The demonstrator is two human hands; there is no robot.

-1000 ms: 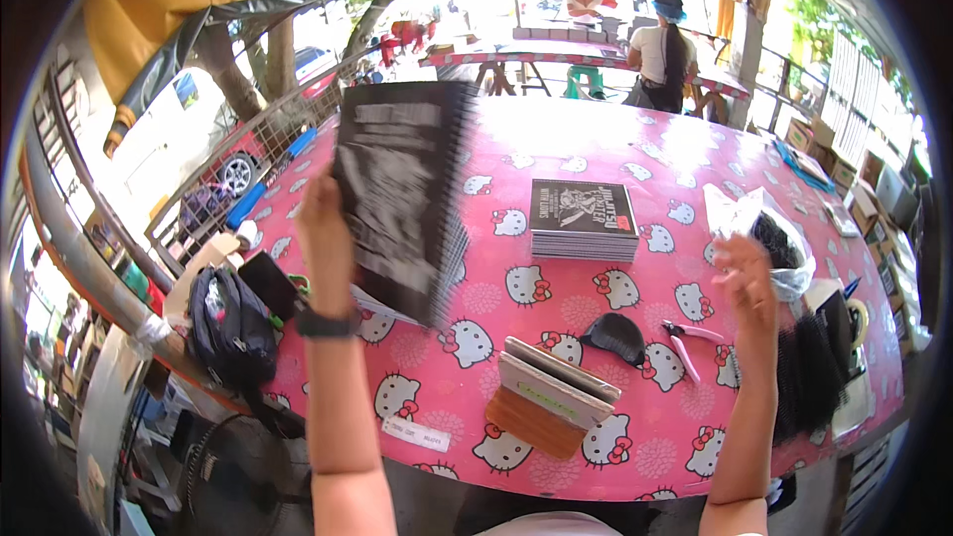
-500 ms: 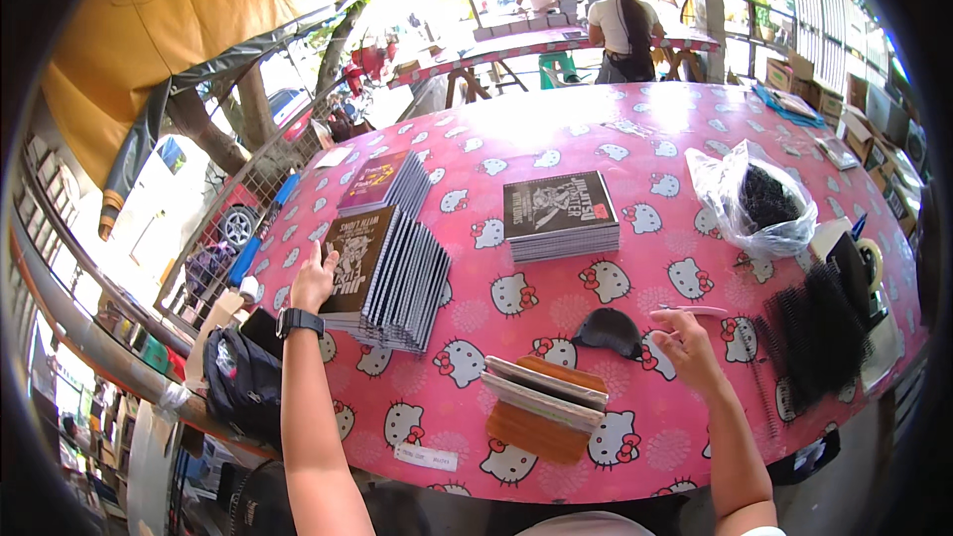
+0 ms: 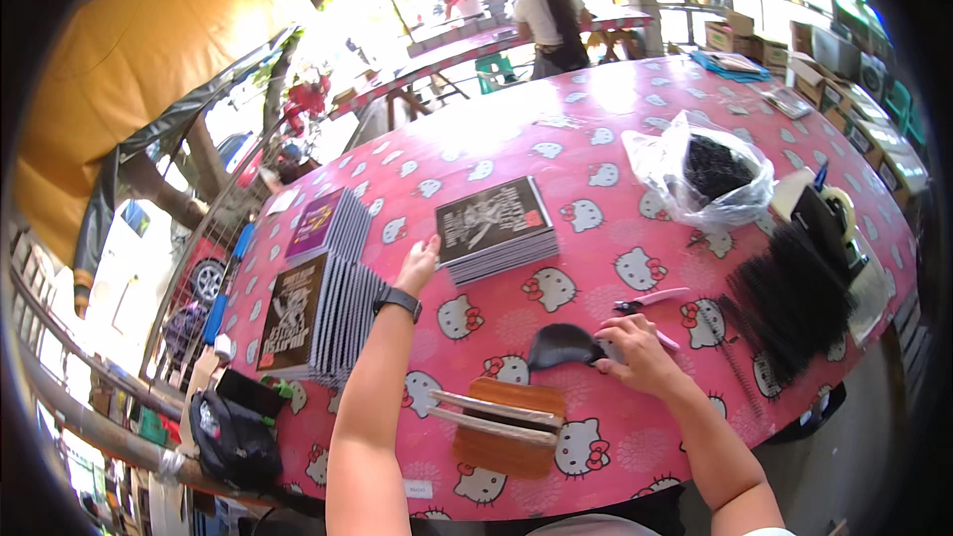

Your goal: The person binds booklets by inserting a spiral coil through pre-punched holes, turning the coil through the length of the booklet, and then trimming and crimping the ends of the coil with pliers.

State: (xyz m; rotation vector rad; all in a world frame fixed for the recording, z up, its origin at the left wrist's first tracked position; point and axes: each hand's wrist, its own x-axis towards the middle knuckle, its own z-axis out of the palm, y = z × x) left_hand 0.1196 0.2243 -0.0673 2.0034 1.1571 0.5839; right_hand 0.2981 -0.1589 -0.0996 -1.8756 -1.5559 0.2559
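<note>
My left hand is at the left edge of a short stack of dark-covered books, its fingers stretched out and holding nothing. Left of that arm stands a taller stack of similar dark books, with purple-covered books behind it. My right hand bends its thumb and fingers around the right end of a black curved piece, whose exact kind I cannot tell. Right beside that hand lies a pink-handled tool, partly covered by it. Nearer me is a brown wooden block with pale slats.
A clear plastic bag of black material lies at the right. Black bristly strips and a tape roll are near the right edge. A black bag is at the left edge. Two people are at a far table.
My left hand has gone from the tall left stack to the short stack. My right hand has come down to the black curved piece. The view has turned right.
</note>
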